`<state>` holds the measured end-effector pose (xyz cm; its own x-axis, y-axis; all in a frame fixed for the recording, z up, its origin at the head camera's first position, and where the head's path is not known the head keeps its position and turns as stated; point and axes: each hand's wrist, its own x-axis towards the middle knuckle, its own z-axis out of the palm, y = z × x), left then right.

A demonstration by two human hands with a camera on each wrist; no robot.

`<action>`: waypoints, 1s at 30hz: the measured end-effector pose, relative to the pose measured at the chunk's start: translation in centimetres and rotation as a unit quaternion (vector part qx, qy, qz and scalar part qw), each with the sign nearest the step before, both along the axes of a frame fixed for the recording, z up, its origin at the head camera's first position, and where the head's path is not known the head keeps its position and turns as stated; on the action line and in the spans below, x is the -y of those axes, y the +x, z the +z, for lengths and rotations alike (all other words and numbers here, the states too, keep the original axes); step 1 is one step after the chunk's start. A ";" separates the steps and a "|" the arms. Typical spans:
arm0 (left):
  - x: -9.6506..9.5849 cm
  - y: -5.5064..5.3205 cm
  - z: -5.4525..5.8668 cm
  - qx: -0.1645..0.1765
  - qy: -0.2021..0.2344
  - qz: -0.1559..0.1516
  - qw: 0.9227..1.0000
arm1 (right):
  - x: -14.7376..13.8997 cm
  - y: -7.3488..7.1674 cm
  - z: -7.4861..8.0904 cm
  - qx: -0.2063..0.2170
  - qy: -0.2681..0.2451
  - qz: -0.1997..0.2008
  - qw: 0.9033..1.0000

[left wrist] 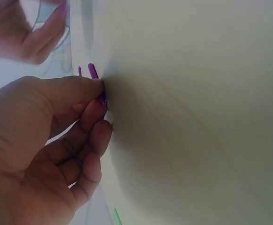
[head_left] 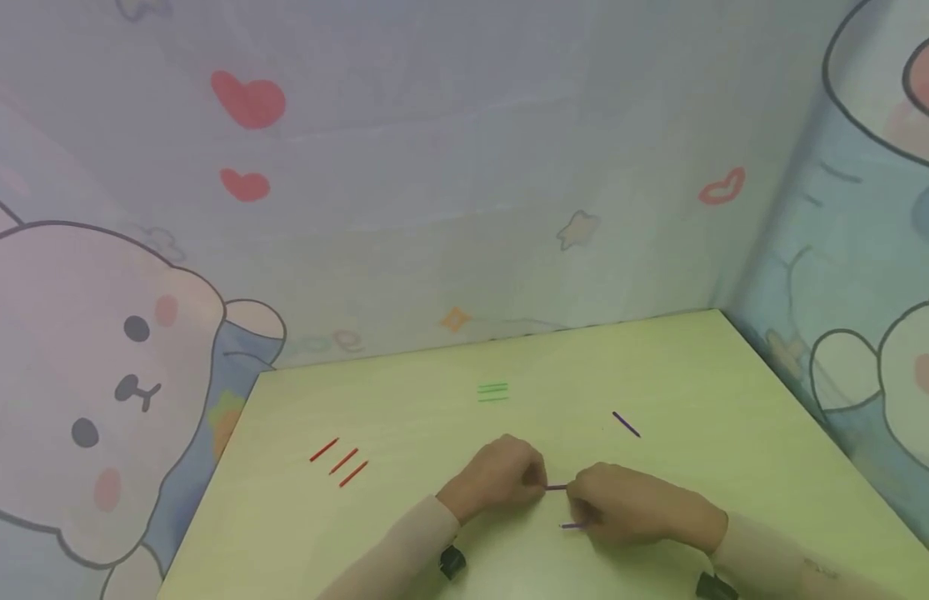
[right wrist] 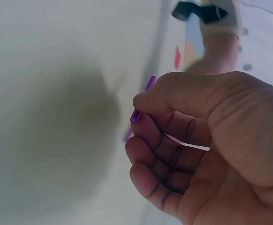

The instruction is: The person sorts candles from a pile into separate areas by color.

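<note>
My left hand pinches a thin purple stick between thumb and fingertips, low over the table. One end of this stick points toward my right hand. Between its thumb and forefinger, the right hand pinches another purple stick, whose tip shows on the hand's near side. Its other fingers are curled loosely below. A third purple stick lies slanted on the table beyond the right hand.
Three red sticks lie slanted side by side at the table's left. Farther back, three green sticks lie in parallel. The pale yellow table meets a cartoon-printed cloth at its back edge.
</note>
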<state>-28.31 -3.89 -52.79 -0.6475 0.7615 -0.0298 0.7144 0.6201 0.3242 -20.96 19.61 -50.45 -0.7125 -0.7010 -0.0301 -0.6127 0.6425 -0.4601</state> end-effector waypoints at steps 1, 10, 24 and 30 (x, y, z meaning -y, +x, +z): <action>0.0 -0.1 0.0 0.000 -0.001 0.000 1.000 | -0.2 -0.4 0.6 0.002 -0.001 -0.005 1.000; -0.3 -0.2 -0.1 -0.021 -0.014 0.009 1.000 | -3.3 -4.5 4.4 -0.031 -0.011 -0.046 0.998; -1.2 0.6 0.0 -0.040 -0.017 0.011 0.999 | -7.2 -8.0 7.0 -0.061 -0.036 -0.172 0.983; -1.2 0.5 -0.3 -0.028 -0.009 0.019 0.999 | -9.8 -8.8 6.2 -0.057 -0.029 -0.243 0.968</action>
